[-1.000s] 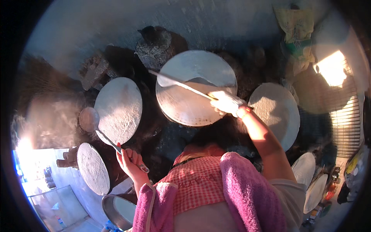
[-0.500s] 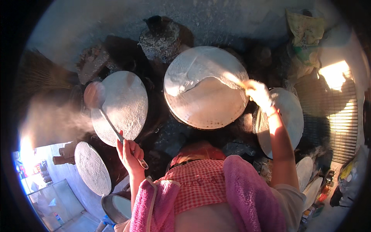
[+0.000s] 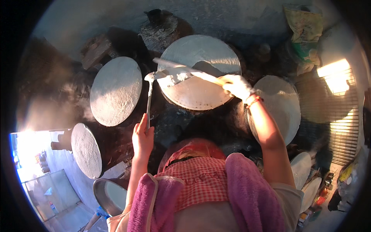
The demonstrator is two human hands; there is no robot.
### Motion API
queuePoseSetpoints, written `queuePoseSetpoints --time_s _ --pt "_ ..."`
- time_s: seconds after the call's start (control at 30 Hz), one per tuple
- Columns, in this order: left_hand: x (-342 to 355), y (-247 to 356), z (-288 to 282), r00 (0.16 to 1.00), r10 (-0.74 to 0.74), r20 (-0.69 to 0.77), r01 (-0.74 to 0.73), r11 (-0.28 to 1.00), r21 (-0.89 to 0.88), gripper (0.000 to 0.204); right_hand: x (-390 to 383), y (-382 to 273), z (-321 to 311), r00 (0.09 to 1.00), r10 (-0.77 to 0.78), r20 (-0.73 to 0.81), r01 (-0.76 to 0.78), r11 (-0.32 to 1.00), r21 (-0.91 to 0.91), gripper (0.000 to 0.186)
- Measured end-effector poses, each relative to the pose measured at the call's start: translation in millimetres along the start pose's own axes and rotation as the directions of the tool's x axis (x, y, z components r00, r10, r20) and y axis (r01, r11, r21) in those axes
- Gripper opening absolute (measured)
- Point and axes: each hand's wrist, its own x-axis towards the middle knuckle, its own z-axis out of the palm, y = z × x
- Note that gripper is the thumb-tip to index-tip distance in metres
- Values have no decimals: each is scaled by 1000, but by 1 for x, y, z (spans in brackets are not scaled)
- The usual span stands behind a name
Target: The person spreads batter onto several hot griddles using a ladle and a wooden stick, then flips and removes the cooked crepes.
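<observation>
Dark letters (image 3: 205,179) cross the checked apron (image 3: 198,190); seemingly partly folded.

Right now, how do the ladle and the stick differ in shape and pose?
The ladle ends in a rounded head; the stick is long and straight, with no such head in view. The ladle points nearly straight up the picture, in the left hand; the stick slants across the middle round plate, in the right hand. Both show their far ends near the plate's left edge.
</observation>
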Motion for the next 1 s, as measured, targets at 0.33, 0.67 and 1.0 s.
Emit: queuePoseSetpoints --time_s 0.33,0.67,1.0 --pt "-90 12 -4 958 117 263 -71 981 -180 65 -202 123 104 967 118 -227 -162 969 -186 50" --pt "-33 8 -60 939 86 332 297 280 -913 49 -58 -34 256 923 337 -186 -17 517 856 9" --pt "-64 -137 -107 950 -201 241 225 -100 -969 42 -136 16 287 883 468 -34 -229 493 839 22"
